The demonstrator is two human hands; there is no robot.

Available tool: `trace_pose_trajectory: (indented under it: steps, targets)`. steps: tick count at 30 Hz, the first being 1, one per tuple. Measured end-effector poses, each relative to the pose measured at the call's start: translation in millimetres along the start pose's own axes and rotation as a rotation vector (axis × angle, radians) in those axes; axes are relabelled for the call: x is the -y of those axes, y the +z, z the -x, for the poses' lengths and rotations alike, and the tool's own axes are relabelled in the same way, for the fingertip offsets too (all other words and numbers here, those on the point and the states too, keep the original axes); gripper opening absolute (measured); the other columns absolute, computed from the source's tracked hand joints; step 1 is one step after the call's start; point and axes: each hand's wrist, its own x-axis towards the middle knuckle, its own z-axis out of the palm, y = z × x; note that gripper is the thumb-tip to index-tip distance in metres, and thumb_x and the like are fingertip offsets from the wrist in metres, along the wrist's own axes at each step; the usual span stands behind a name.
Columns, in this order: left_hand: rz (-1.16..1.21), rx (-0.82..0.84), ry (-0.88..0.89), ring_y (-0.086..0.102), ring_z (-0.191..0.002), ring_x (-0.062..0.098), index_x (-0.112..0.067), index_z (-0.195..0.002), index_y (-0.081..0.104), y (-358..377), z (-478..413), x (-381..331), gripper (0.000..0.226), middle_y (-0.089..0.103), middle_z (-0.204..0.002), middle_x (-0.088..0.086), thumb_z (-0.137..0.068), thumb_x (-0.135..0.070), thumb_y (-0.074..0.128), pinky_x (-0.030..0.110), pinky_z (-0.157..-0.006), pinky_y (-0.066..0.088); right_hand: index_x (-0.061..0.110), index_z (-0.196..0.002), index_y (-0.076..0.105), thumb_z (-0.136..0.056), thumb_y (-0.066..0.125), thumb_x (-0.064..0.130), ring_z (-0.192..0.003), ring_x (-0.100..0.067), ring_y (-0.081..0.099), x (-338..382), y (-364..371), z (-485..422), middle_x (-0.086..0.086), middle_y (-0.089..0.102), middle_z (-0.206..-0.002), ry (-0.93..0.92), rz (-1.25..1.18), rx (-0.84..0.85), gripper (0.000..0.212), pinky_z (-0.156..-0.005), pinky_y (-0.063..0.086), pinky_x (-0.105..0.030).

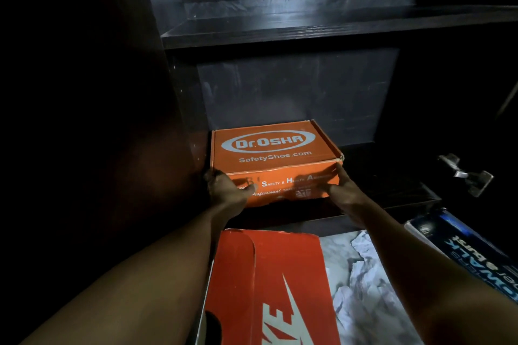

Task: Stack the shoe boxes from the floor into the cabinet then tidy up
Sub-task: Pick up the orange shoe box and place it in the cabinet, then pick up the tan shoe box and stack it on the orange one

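Note:
An orange Dr.Osha shoe box (269, 148) sits on the bottom shelf of the dark cabinet (392, 185), pushed to the left side. My left hand (227, 190) presses against the box's front left corner. My right hand (343, 190) lies flat on its front right corner. Both hands touch the front face with fingers spread. On the floor below lies a red Nike shoe box (269, 283) between my forearms. A dark blue shoe box (465, 246) lies on the floor at the right.
An upper shelf (308, 31) spans the cabinet above the orange box. A metal door hinge (465, 173) sticks out at the right. Crumpled white paper (364, 269) lies on the marbled floor beside the red box. The cabinet's left wall is dark.

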Motion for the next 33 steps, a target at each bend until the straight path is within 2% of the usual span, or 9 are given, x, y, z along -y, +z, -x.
trace_pose_trajectory:
  steps: [2,6,10,14,18,22,30,31,33]
  targets:
    - [0.012,-0.013,0.023,0.053,-0.127,0.032,-0.005,-0.135,0.05,-5.4,1.4,-0.3,0.075,0.052,-0.139,0.015,-0.075,-0.034,0.086,0.038,-0.098,0.049,0.035,-0.143,0.04,-0.094,0.061,0.003,-0.113,-0.011,0.06,4.3,-6.4,4.8,0.007,0.06,-0.124,-0.021,0.007,-0.022,0.062,-0.079,0.056,-0.024]
    - [-0.005,0.025,0.032,0.057,-0.124,0.033,-0.005,-0.132,0.057,-20.1,11.8,-11.4,0.071,0.058,-0.135,0.015,-0.075,-0.036,0.086,0.038,-0.096,0.05,0.024,-0.134,0.048,-0.089,0.069,0.004,-0.109,-0.023,0.065,31.4,-20.4,19.3,-0.005,0.063,-0.124,0.012,-0.047,-0.098,0.054,-0.088,0.057,-0.041]
    - [-0.031,0.025,0.079,0.054,-0.125,0.035,-0.004,-0.13,0.057,-38.8,33.0,-42.2,0.072,0.051,-0.138,0.018,-0.075,-0.042,0.084,0.041,-0.102,0.047,0.016,-0.13,0.053,-0.086,0.071,-0.001,-0.104,-0.018,0.067,66.3,-39.6,47.4,0.002,0.068,-0.112,-0.017,-0.044,-0.176,0.051,-0.076,0.055,-0.018]
    - [0.013,0.1,0.174,0.06,-0.119,0.031,-0.006,-0.132,0.057,-70.3,60.3,-80.9,0.075,0.061,-0.133,0.015,-0.074,-0.042,0.085,0.037,-0.101,0.05,0.018,-0.13,0.053,-0.086,0.074,0.006,-0.105,-0.015,0.067,108.8,-65.2,97.3,0.0,0.069,-0.117,-0.012,-0.056,-0.222,0.05,-0.101,0.051,-0.037]
    - [-0.015,0.094,0.261,0.043,-0.138,0.032,-0.007,-0.151,0.035,-120.4,115.4,-119.5,0.095,0.04,-0.152,0.016,-0.078,-0.049,0.079,0.036,-0.113,0.036,0.01,-0.148,0.036,-0.094,0.066,0.011,-0.111,-0.011,0.05,171.9,-88.6,182.4,0.006,0.048,-0.124,0.064,0.093,-0.28,0.062,-0.087,0.043,-0.015]
    - [-0.029,0.14,0.354,0.037,-0.143,0.031,-0.011,-0.154,0.033,-171.3,184.3,-149.6,0.096,0.035,-0.157,0.014,-0.079,-0.05,0.078,0.038,-0.117,0.032,0.012,-0.155,0.024,-0.092,0.068,0.032,-0.133,-0.025,0.047,228.7,-108.7,265.7,-0.007,0.043,-0.151,0.143,0.313,-0.32,0.079,-0.097,0.043,-0.031]
    - [0.017,0.256,0.497,0.04,-0.14,0.029,-0.012,-0.152,0.036,-236.3,319.4,-164.5,0.094,0.04,-0.155,0.011,-0.079,-0.053,0.077,0.037,-0.113,0.035,0.023,-0.158,0.01,-0.09,0.065,0.049,-0.132,-0.031,0.047,300.1,-112.8,413.0,-0.005,0.032,-0.158,0.183,0.556,-0.335,0.092,-0.072,0.047,-0.032]
    - [0.021,0.284,0.519,0.039,-0.141,0.029,-0.011,-0.153,0.034,-238.5,335.9,-161.2,0.092,0.038,-0.155,0.012,-0.081,-0.051,0.076,0.036,-0.113,0.033,0.021,-0.158,0.01,-0.09,0.066,0.047,-0.133,-0.031,0.047,303.7,-112.2,428.9,-0.006,0.032,-0.158,0.175,0.562,-0.333,0.092,-0.074,0.048,-0.032]
    - [0.042,0.351,0.541,0.039,-0.141,0.028,-0.01,-0.153,0.033,-235.4,362.6,-152.0,0.093,0.038,-0.156,0.012,-0.081,-0.05,0.076,0.036,-0.114,0.034,0.017,-0.158,0.01,-0.091,0.067,0.041,-0.138,-0.031,0.041,304.7,-110.5,457.9,-0.01,0.03,-0.159,0.169,0.561,-0.336,0.091,-0.098,0.046,-0.038]
